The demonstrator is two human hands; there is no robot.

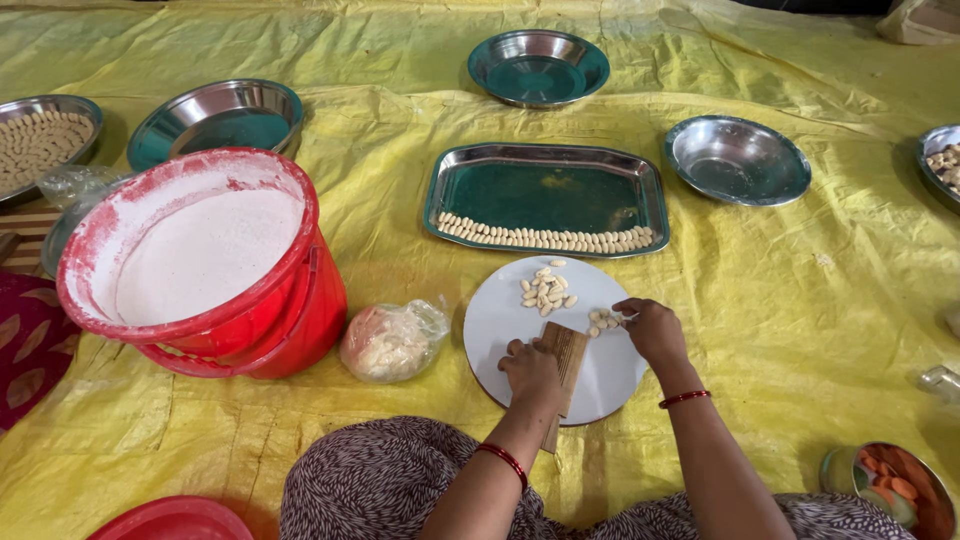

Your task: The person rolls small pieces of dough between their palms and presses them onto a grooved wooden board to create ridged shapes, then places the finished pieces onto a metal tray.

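Observation:
My left hand grips a ridged wooden paddle lying on a round white board. At the paddle's far end, my right hand pinches small pale dough pieces. A loose heap of shaped dough pieces sits near the top of the board. Beyond the board lies a rectangular steel tray with a row of shaped pieces along its near edge. A clear plastic bag of dough rests left of the board.
A red bucket of white flour stands at left. Round steel plates lie on the yellow sheet. A filled plate sits far left, another far right. A steel bowl sits near right.

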